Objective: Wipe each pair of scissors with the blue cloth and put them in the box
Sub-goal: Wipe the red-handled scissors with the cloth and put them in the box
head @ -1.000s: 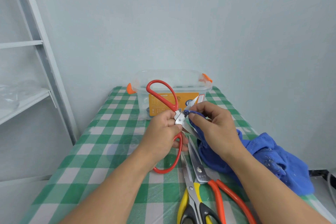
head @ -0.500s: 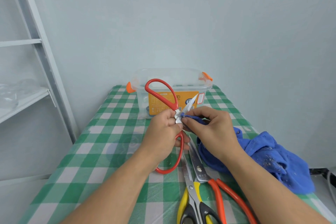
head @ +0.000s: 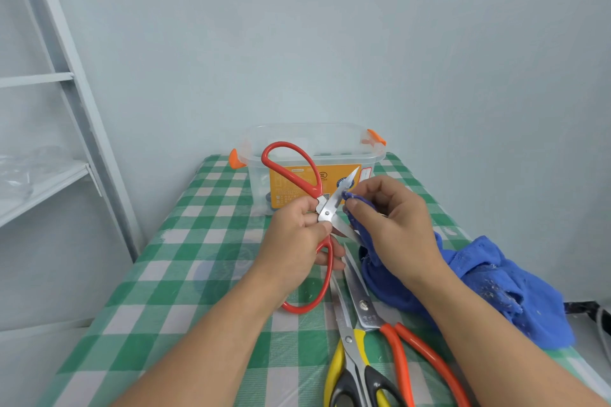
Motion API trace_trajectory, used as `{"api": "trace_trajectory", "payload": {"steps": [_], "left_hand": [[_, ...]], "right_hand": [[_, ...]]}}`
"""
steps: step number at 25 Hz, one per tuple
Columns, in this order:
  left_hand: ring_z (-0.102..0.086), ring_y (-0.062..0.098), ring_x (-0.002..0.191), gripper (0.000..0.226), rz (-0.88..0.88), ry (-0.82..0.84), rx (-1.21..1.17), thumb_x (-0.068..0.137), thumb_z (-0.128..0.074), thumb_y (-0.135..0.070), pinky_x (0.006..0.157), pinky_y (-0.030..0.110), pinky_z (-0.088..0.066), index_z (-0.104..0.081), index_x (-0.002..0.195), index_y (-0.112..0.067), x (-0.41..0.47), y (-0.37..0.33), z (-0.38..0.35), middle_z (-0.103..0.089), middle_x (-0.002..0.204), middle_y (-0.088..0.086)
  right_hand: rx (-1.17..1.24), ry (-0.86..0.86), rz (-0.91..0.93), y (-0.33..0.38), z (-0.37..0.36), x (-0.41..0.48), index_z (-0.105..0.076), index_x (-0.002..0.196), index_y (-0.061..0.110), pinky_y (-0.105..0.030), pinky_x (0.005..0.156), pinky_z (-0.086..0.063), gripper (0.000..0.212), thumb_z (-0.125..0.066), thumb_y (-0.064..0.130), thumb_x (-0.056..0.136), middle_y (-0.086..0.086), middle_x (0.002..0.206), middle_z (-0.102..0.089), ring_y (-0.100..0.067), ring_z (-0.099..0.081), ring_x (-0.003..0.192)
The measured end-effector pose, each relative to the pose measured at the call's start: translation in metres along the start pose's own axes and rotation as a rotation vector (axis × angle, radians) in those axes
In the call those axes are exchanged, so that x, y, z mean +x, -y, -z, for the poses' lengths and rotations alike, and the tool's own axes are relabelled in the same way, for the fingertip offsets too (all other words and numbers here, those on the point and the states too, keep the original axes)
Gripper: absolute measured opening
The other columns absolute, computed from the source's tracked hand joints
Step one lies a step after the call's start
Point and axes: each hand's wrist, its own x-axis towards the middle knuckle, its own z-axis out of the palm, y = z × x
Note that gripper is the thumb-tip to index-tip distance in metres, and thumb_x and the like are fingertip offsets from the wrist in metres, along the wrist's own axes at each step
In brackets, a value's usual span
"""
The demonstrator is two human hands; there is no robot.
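Gripping the red scissors (head: 326, 212) at the pivot, our left hand (head: 292, 238) has its thumb on top and its fingers curled round the lower handle shank. The pair is held up over the table (head: 185, 274) with its blades spread apart. One red loop stands in front of the box. The other hangs below the left palm, and we cannot tell whether it touches the checked cover. The upper blade points up and right, its tip bare. The lower blade runs down to the right and goes under the cloth.

Our right hand (head: 396, 225) pinches a fold of the blue cloth (head: 496, 284) between thumb and forefinger, against the upper blade just past the pivot. From the pinch the cloth trails down under the wrist onto the table, where most of it lies heaped at the right edge.

Near side: two more pairs lie flat, blades shut, tips pointing away from us. The yellow-and-black scissors (head: 348, 340) are on the left and the orange-handled scissors (head: 363, 306) just beside them on the right. The orange pair's blade lies alongside the cloth.

Far end: the box (head: 256, 175) is clear plastic with orange clips and an orange label. It stands lid off, near the wall (head: 330, 43). Dark shapes show through its side, but we cannot tell what they are. A pale metal shelf rack (head: 76, 82) stands left of the table.
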Motion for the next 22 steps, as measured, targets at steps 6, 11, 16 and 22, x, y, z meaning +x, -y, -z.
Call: {"api": "trace_trajectory", "payload": {"steps": [6, 11, 16, 22], "left_hand": [[-0.066, 0.025, 0.060, 0.016, 0.010, 0.010, -0.005, 0.099, -0.046, 0.009, 0.060, 0.050, -0.061, -0.058, 0.108, 0.002, 0.000, 0.002, 0.000, -0.064, 0.083, 0.018], [-0.067, 0.025, 0.062, 0.020, 0.015, 0.001, 0.010, 0.099, -0.046, 0.008, 0.059, 0.047, -0.062, -0.060, 0.110, -0.002, -0.001, 0.001, 0.001, -0.068, 0.092, 0.026], [-0.066, 0.024, 0.061, 0.017, 0.019, 0.007, 0.010, 0.100, -0.046, 0.008, 0.057, 0.044, -0.061, -0.059, 0.107, 0.000, -0.001, 0.001, 0.001, -0.067, 0.099, 0.031], [-0.066, 0.024, 0.060, 0.019, 0.013, 0.024, -0.003, 0.099, -0.045, 0.008, 0.059, 0.047, -0.061, -0.058, 0.111, 0.001, 0.000, 0.002, 0.000, -0.063, 0.099, 0.036]], "right_hand": [[-0.168, 0.107, 0.022, -0.007, 0.000, -0.001, -0.070, 0.081, 0.029, -0.051, 0.077, -0.057, 0.019, -0.063, 0.011, 0.083, 0.008, 0.083, -0.070, -0.021, -0.066, 0.082], [-0.167, -0.008, -0.048, -0.004, 0.002, 0.001, -0.070, 0.072, 0.025, -0.044, 0.068, -0.054, 0.024, -0.064, 0.005, 0.082, 0.003, 0.069, -0.069, -0.022, -0.062, 0.069], [0.208, -0.081, -0.115, 0.004, 0.006, 0.007, -0.071, 0.089, 0.015, -0.032, 0.071, -0.055, 0.019, -0.062, 0.000, 0.095, -0.002, 0.079, -0.072, -0.016, -0.066, 0.074], [0.077, -0.037, -0.160, 0.002, -0.002, 0.004, -0.062, 0.091, 0.012, -0.025, 0.069, -0.056, 0.025, -0.084, 0.011, 0.079, -0.009, 0.086, -0.072, -0.014, -0.068, 0.076]]}}
